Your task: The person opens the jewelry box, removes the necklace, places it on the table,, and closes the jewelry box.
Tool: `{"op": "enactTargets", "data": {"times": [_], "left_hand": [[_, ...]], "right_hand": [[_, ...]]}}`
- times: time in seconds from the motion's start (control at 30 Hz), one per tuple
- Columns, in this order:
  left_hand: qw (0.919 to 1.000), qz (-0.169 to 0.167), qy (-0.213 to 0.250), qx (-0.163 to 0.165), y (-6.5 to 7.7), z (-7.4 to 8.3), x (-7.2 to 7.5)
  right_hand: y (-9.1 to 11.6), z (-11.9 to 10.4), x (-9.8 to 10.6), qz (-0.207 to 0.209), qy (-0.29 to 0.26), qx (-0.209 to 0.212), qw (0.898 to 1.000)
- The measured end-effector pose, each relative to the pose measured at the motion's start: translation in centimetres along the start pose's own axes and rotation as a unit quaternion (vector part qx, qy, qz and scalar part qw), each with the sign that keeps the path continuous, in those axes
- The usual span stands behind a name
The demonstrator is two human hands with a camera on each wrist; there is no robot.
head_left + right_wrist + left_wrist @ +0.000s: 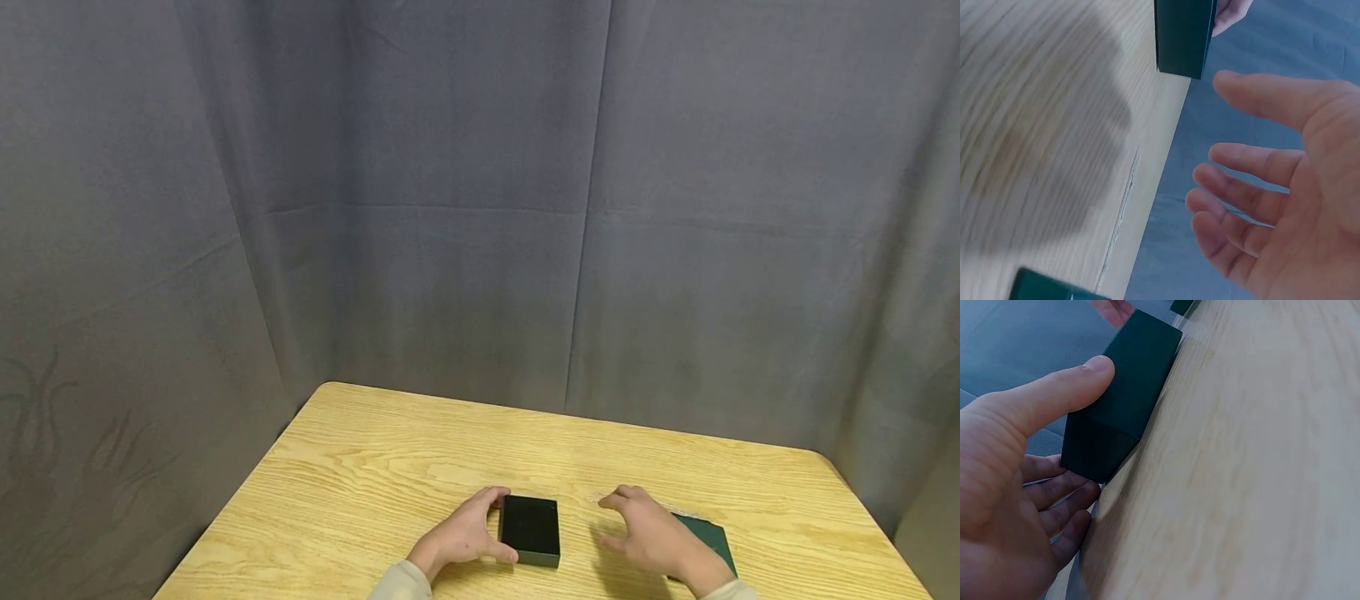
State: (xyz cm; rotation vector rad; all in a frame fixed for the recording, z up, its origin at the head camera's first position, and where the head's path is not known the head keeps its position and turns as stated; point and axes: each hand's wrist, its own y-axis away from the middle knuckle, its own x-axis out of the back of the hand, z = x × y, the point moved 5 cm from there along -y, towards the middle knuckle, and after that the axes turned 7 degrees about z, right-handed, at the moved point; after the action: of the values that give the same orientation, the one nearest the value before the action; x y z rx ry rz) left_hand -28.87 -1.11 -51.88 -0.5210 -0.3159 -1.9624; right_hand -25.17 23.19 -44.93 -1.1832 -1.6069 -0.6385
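A small dark green box [529, 527] with a black top lies flat on the table. My left hand [467, 529] holds it from the left, thumb on the near side [1124, 378] and fingers at the far side. My right hand [651, 532] hovers to the right of the box, its fingers [1241, 187] spread and relaxed with nothing between them. Beneath and beyond the right forearm lies a second dark green piece [708, 537], partly hidden by the wrist. A thin silvery chain [1119, 215] is stretched out on the table next to that piece.
The wood-grain table [390, 467] has rounded far corners. Grey curtains [465, 208] hang behind it and along both sides, close to its edges.
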Motion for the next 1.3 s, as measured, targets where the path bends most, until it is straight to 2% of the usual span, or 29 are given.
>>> {"op": "enactTargets", "data": {"times": [0.3,0.53,0.77,1.0,1.3], "left_hand": [[1.0,-0.002,0.001,-0.001,0.0,-0.1,-0.1],[1.0,-0.004,0.006,0.002,0.0,-0.2,-0.1],[1.0,-0.005,0.006,0.0,0.0,-0.1,-0.1],[1.0,-0.001,0.003,-0.008,0.2,0.3,0.2],[1.0,-0.006,0.002,-0.004,0.2,0.2,0.1]], "right_hand": [[0.9,1.5,0.7,-0.013,0.015,-0.044,0.999],[1.6,2.2,1.2,-0.018,0.005,-0.031,0.999],[2.3,3.1,1.7,-0.017,0.018,-0.04,0.999],[2.7,4.4,2.1,-0.008,0.03,-0.031,0.999],[3.5,6.6,2.5,-0.015,0.032,-0.055,0.998]]}}
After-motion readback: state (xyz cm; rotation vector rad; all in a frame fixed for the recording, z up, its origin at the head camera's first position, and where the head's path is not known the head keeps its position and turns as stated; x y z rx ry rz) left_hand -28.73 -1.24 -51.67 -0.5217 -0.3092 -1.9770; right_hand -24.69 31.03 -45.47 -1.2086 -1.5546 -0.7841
